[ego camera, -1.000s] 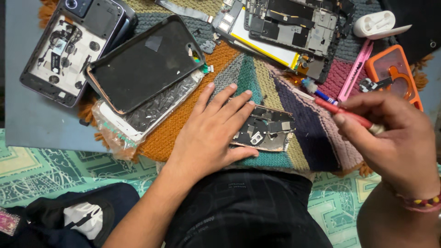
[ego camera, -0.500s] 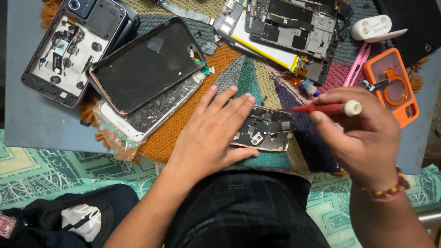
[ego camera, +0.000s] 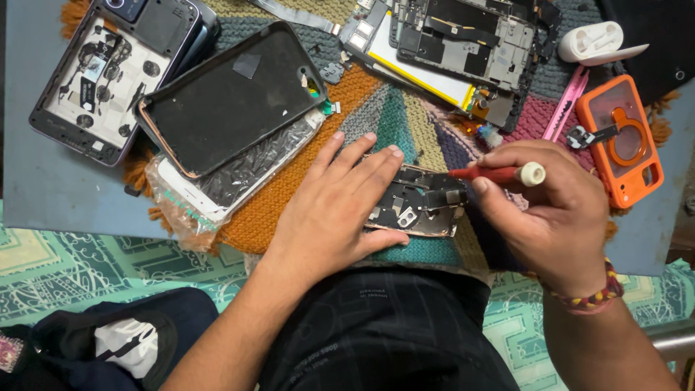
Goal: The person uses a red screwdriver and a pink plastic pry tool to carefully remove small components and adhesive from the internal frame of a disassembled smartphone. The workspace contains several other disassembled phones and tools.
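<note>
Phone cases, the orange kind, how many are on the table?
1: the orange phone case lies at the right edge of the knitted mat, beyond the right hand holding the red screwdriver.

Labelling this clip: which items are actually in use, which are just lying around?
In use:
left hand pressing down the phone frame
right hand holding the red screwdriver, tip at the frame
knitted mat under the frame

Lying about:
dark back cover
opened phone at far left
bagged part
board with yellow edge
orange case
white earbud case
</note>
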